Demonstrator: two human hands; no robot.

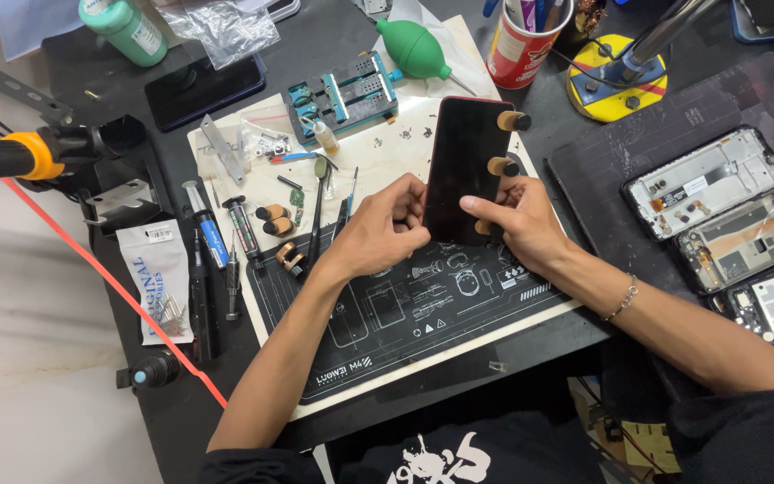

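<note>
Dark workbench, pretty crowded, with a pale repair mat (pixel 387 157) laid across the middle and a black printed panel (pixel 405 309) covering its near half. Everything below is placed relative to that mat.

Right over the mat's centre, the person holds a smartphone (pixel 463 166) upright-ish, dark screen facing up, with small brown clamps (pixel 501 167) pinched along its right edge. Left hand (pixel 382 229) has its fingers curled shut on the phone's lower left edge. Right hand (pixel 517 220) is closed on the lower right corner, thumb pressed on the glass, fingers wrapped behind.

On the mat's far edge sits a blue-and-grey holding fixture (pixel 344 94), and just past that a green rubber air blower (pixel 416 49) and a red cup of tools (pixel 523 40). Along the mat's left edge is a row of screwdrivers (pixel 212 242), tweezers and a white packet (pixel 159 278), so no spare room there. Off the mat's right side, well apart, three opened phone frames (pixel 727 224) lie on a dark pad. A second dark phone (pixel 203 90) lies beyond the far left corner.

Only real free space is the black panel at the near edge, under the forearms.
</note>
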